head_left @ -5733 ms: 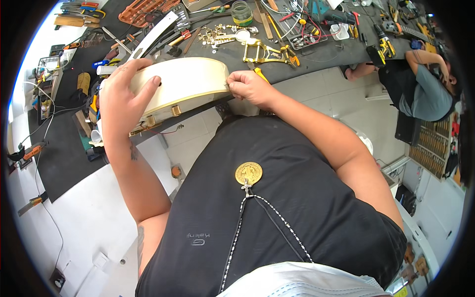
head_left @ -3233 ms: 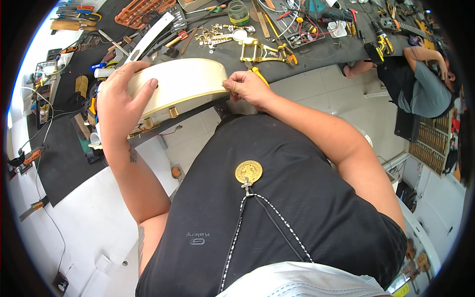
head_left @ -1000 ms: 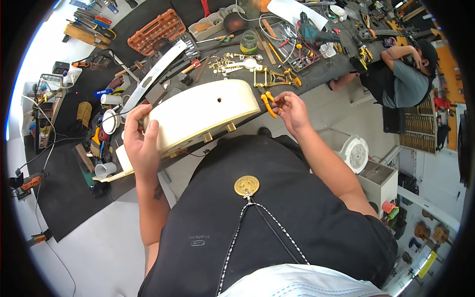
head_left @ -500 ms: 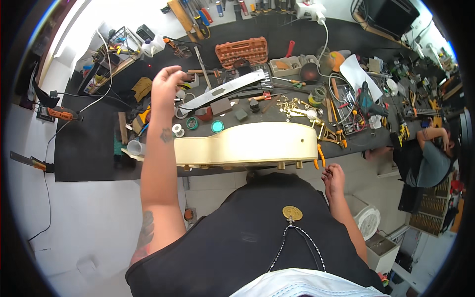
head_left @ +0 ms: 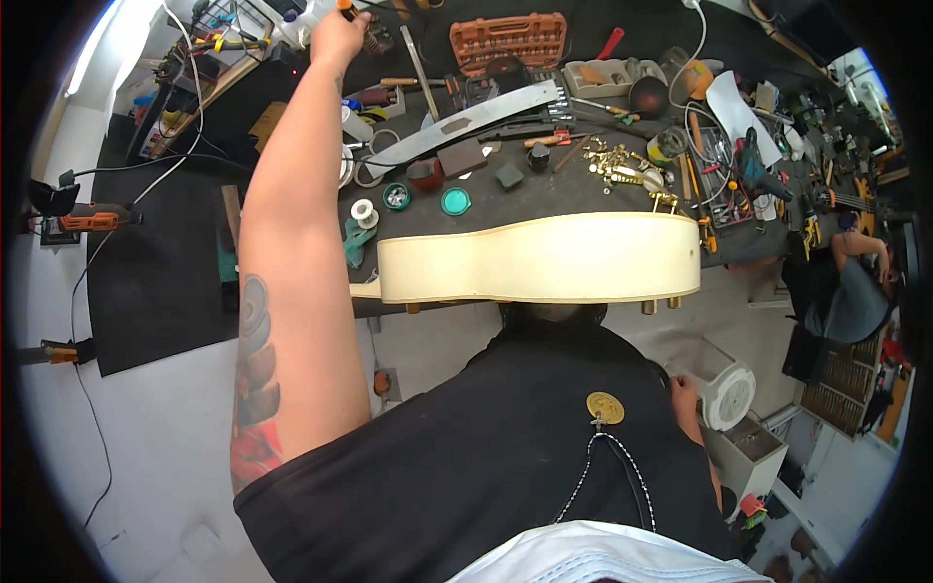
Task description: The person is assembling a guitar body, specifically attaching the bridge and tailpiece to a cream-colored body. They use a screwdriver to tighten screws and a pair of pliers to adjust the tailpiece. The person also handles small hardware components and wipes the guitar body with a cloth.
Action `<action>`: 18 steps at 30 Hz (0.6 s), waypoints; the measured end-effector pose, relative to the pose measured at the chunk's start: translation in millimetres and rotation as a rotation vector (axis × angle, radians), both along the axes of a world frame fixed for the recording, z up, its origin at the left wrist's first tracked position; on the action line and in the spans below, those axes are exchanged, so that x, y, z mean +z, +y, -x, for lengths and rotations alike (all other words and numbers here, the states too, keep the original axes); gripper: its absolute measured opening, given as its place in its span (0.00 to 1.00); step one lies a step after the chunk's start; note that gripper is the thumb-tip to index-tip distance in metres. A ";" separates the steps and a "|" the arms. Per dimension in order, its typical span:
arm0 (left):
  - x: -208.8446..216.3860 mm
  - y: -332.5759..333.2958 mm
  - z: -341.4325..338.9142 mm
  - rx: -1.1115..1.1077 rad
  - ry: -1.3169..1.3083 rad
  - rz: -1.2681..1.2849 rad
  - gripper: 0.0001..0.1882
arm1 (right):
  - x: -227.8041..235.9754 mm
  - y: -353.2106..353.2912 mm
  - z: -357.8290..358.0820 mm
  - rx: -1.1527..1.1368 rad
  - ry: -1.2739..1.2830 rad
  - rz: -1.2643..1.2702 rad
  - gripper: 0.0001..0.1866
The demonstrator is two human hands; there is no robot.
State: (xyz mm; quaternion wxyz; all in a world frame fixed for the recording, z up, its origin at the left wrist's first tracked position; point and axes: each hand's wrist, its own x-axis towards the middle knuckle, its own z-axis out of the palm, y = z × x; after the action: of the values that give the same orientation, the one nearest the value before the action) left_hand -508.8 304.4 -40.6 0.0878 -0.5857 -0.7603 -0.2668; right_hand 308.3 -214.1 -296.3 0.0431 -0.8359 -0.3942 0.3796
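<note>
A cream guitar body (head_left: 544, 257) stands on its edge along the front of the dark workbench (head_left: 146, 291), its gold-coloured fittings facing me. Over its left end stretches my left arm, and my left hand (head_left: 335, 41) is at the far left of the bench. The fingers are closed around an orange handle (head_left: 346, 6) beside a small tool rack (head_left: 377, 39); the rest of that tool is hidden. My right hand (head_left: 684, 395) hangs low by my right side, off the bench, with its fingers mostly hidden.
Behind the guitar lie a long metal straightedge (head_left: 466, 126), an orange socket case (head_left: 507, 44), a teal lid (head_left: 455, 201) and loose gold hardware (head_left: 622, 170). A green drill (head_left: 753, 165) is at the right. Another person (head_left: 850, 291) sits at the far right.
My left hand has reached farther forward and closed on the orange handle. My right hand has dropped back from near the guitar's right end to my side. The view has shifted.
</note>
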 end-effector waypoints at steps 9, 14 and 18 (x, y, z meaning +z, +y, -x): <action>109.3 -137.4 -77.8 -0.201 -0.066 -0.164 0.18 | -54.9 -100.7 1.8 0.086 -0.127 0.322 0.18; 2.6 -188.0 -34.2 -0.214 -0.316 0.104 0.18 | -54.9 -45.5 9.5 0.152 -0.060 0.177 0.20; -55.7 -221.2 -39.3 -0.258 -0.267 -0.026 0.18 | -54.3 -28.7 27.6 0.100 -0.040 0.077 0.19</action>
State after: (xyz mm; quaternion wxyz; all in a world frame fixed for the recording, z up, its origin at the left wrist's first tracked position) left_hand -469.5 83.3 -96.3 -0.0413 -0.6366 -0.6801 -0.3612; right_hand 280.7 -242.8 -350.7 -0.0159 -0.8236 -0.4213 0.3793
